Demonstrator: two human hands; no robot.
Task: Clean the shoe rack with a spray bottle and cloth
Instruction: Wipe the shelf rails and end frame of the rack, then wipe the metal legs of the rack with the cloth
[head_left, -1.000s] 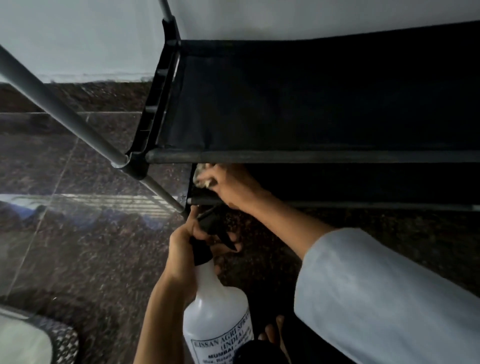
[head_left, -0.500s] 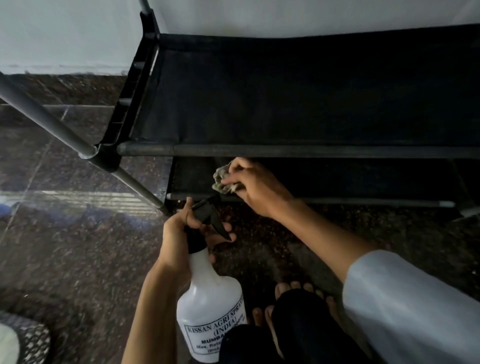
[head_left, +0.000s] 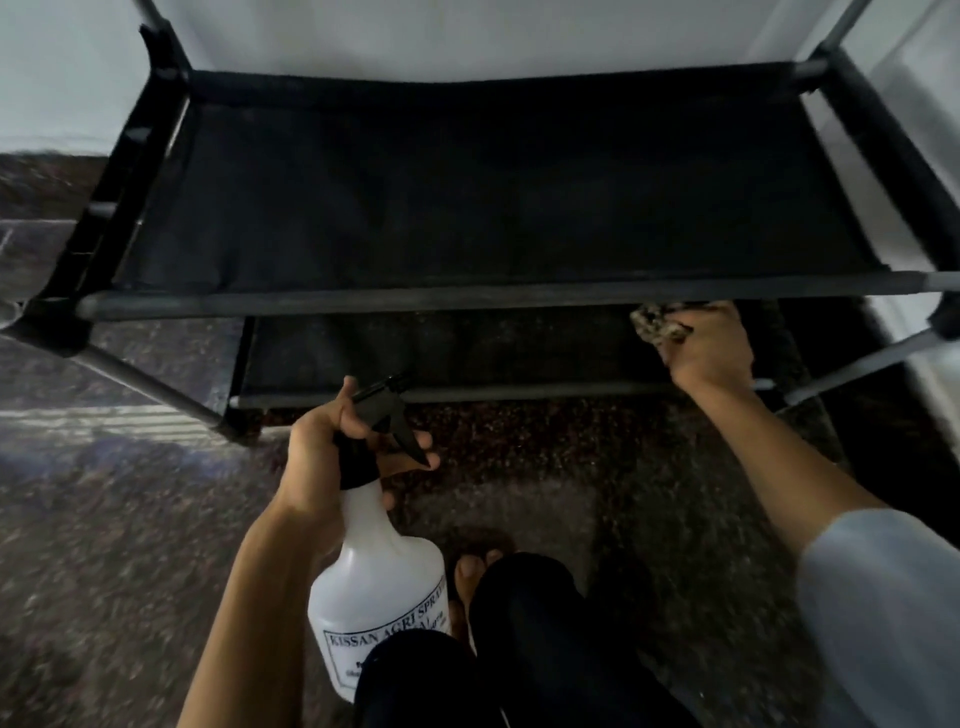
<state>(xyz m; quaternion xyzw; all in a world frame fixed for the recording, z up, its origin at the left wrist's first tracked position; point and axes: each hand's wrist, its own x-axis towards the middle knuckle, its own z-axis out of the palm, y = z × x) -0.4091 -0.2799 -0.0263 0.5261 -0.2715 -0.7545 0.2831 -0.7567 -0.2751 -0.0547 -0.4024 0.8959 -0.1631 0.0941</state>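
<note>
A black fabric shoe rack (head_left: 467, 296) with grey metal tubes fills the upper half of the view. My left hand (head_left: 322, 457) grips the neck of a white spray bottle (head_left: 379, 587) with a black trigger head, nozzle aimed at the low shelf (head_left: 441, 353). My right hand (head_left: 711, 348) holds a crumpled patterned cloth (head_left: 657, 322) at the right end of the low shelf, just under the upper shelf's front bar.
A dark speckled stone floor (head_left: 130, 545) lies in front of the rack. A white wall (head_left: 467, 36) stands behind it, and a pale surface (head_left: 924, 130) runs along the right side. My knees and bare toes (head_left: 478, 566) sit at the bottom centre.
My right hand has carried the cloth from the left end of the low shelf to its right end. The view has swung right. The left hand keeps the bottle in place.
</note>
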